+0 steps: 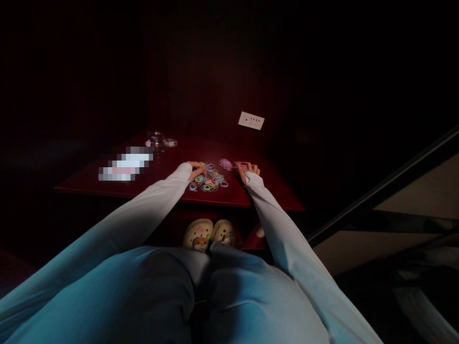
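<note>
A mixed pile of small coloured hair ties (pixel 209 180) lies near the front edge of a dark red tabletop (pixel 168 177). My left hand (pixel 196 170) reaches into the pile's left side, fingers stretched out and apart, touching the ties. To the right, a small heap of purple hair ties (pixel 225 164) sits by itself. My right hand (pixel 248 169) rests over a group of pink hair ties (pixel 242 165), its fingers spread and a little bent. Whether a single tie lies under its fingertips is too small to tell.
Clear round containers (pixel 157 138) and a lid-like clear piece (pixel 169 143) stand at the back left. A pixelated bright flat object (pixel 126 165) lies at the left. A white wall socket (pixel 251 120) is behind. Beige clogs (pixel 199 232) show below the table edge.
</note>
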Tool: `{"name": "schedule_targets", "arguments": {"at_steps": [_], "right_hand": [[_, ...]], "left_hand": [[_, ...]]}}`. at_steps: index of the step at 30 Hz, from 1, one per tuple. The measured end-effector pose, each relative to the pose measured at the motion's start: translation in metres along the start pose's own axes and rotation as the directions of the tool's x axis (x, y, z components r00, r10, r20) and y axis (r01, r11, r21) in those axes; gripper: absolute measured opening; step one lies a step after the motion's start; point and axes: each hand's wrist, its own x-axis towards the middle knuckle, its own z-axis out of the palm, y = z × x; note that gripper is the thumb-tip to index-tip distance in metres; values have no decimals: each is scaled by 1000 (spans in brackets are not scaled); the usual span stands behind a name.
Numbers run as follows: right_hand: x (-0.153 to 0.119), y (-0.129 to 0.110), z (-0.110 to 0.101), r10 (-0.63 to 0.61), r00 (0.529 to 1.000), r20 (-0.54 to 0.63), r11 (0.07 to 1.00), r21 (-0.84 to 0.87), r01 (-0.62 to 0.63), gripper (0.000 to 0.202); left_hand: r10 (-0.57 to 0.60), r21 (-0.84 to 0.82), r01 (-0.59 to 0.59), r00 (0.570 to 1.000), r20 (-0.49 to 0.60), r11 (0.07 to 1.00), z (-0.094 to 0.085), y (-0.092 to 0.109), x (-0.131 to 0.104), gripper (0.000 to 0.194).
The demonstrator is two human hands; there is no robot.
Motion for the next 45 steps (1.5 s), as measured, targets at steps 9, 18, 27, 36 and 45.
{"name": "schedule_targets", "arguments": {"at_steps": [9, 18, 27, 36, 45], "right_hand": [[-7, -6, -5, -31, 999, -29, 1000, -4, 31, 43], [-3, -4, -3, -51, 999, -11, 998, -43, 50, 48], [-4, -5, -5, -34, 999, 24, 998, -59, 35, 51], [-5, -2, -4, 23, 1000, -20, 998, -62, -24, 51], [-4, 0, -2, 84, 994, -70, 994, -63, -89, 49]], "left_hand": [[-13, -20, 13, 999, -30, 1000, 6, -11, 4, 44], [3, -44, -4, 1000, -29, 999, 4, -8, 2, 42], [-8, -17, 8, 1000, 2, 1000, 0, -2, 1, 37], [-41, -16, 42, 998, 52, 999, -7, 7, -2, 34], [-8, -21, 9, 998, 64, 1000, -7, 6, -2, 31]]}}
